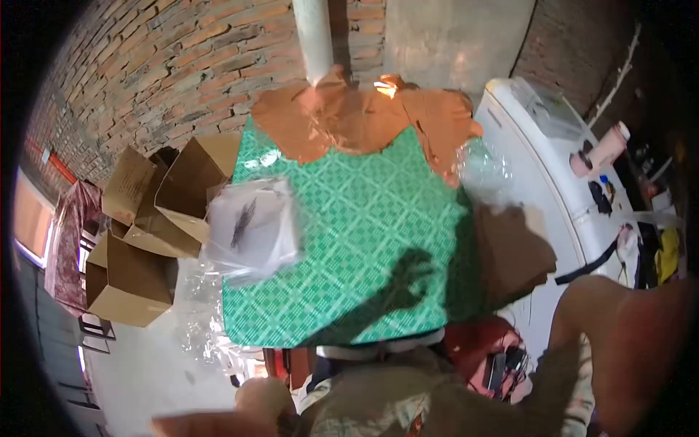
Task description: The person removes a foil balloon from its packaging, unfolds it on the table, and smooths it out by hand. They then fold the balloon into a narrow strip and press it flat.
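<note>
My right hand (648, 349) is raised close to the camera at the right edge, blurred, with its fingers out of clear sight. At the bottom left, my left hand (247, 408) is low near my body, also smeared and partly cut off. Neither hand touches the table in this view. In front of me stands a table with a green checked cover (364, 240). A stack of clear plastic bags (266, 240) lies on its left side. Orange-brown sheet material (349, 116) is spread across the far end. A shadow of an arm and hand falls over the cover.
Open cardboard boxes (138, 284) stand to the left of the table. Crumpled clear plastic (484, 171) and flat brown cardboard (513, 251) are at its right. Beyond them is a white appliance (531, 160) with a pink cup (608, 149) on top. Behind rises a brick wall (196, 58).
</note>
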`<state>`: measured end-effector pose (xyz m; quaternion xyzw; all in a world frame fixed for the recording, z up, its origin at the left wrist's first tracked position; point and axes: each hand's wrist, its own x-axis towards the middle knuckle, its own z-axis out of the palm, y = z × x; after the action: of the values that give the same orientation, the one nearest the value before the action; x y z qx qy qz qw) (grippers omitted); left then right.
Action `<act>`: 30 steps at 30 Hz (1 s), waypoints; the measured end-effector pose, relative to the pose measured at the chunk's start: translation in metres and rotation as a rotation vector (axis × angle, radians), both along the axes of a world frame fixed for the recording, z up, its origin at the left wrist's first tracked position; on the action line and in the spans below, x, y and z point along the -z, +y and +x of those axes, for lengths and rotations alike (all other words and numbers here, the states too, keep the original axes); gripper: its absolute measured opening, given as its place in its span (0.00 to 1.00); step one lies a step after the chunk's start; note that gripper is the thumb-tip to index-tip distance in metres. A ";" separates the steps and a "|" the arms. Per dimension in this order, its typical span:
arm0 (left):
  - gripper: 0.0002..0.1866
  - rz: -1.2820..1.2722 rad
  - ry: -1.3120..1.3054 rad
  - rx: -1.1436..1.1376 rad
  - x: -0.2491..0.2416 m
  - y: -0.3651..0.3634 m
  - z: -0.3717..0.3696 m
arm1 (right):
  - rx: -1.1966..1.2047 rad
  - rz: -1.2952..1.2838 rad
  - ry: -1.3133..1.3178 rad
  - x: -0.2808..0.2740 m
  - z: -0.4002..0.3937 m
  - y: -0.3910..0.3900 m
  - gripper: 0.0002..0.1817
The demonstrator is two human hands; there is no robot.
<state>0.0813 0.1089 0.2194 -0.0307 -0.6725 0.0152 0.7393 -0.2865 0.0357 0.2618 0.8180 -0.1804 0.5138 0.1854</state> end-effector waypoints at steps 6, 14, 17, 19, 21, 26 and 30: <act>0.14 0.228 0.226 -0.173 0.049 -0.014 0.015 | -0.058 -0.041 -0.041 -0.012 0.003 0.000 0.13; 0.14 0.597 -0.114 0.056 0.058 -0.013 -0.002 | -0.307 0.267 -0.293 0.013 0.052 -0.010 0.13; 0.20 0.698 -0.078 0.807 0.076 -0.005 -0.043 | -0.451 0.696 -0.474 0.050 0.099 -0.030 0.13; 0.23 0.724 0.223 1.373 0.052 0.015 -0.093 | -0.511 1.036 -0.622 0.088 0.138 -0.045 0.12; 0.27 0.576 0.477 1.721 0.039 0.033 -0.123 | -0.807 1.421 -0.807 0.114 0.161 -0.067 0.11; 0.38 0.441 0.496 1.724 0.072 0.043 -0.124 | -0.901 1.840 -1.004 0.169 0.197 -0.097 0.09; 0.30 0.845 -0.320 1.103 0.079 -0.029 -0.010 | -0.991 1.949 -1.075 0.181 0.216 -0.106 0.10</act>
<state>0.0714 0.0801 0.1403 -0.0793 -0.6076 -0.6278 0.4800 -0.0702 -0.0699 0.0805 0.2776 -0.2125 0.4513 -0.8210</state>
